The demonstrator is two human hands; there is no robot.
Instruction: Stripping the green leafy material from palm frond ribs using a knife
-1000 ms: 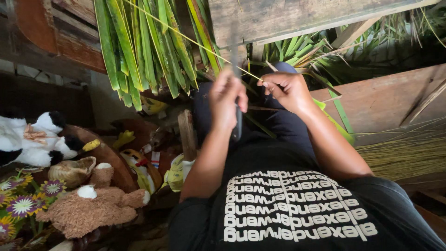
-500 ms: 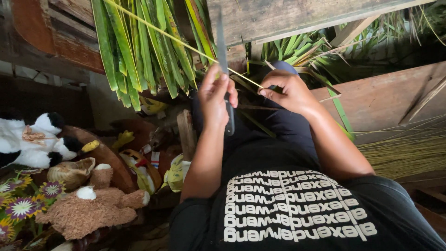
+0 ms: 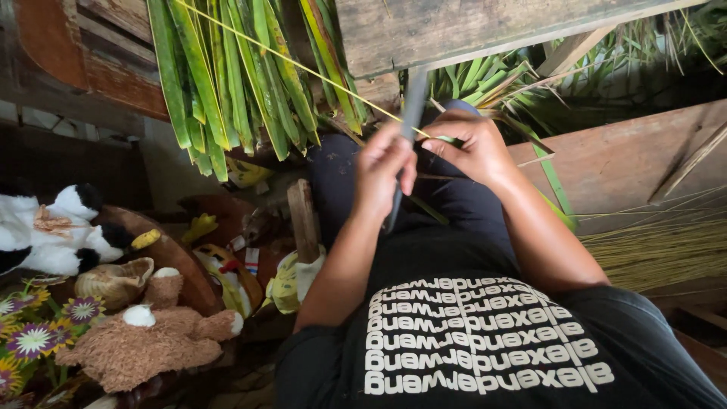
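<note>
My left hand (image 3: 385, 173) is closed around a long dark knife (image 3: 413, 102), blade pointing up and away from me. The blade crosses a thin yellow-green leaf rib (image 3: 303, 67) that runs up to the left over a bundle of green palm leaves (image 3: 227, 83). My right hand (image 3: 475, 148) pinches the near end of that rib and a bit of green leaf just right of the blade. Both hands hover over my lap in dark trousers.
A weathered wooden plank (image 3: 469, 26) lies across the top. Stripped ribs (image 3: 659, 250) pile up at right beside a wooden board (image 3: 628, 163). At left are a brown teddy bear (image 3: 148, 341), a black-and-white plush toy (image 3: 53, 231) and artificial flowers (image 3: 30, 337).
My left hand swung the knife left and up, then back right; its blade now sits against the rib beside my right fingers. The right hand barely moved.
</note>
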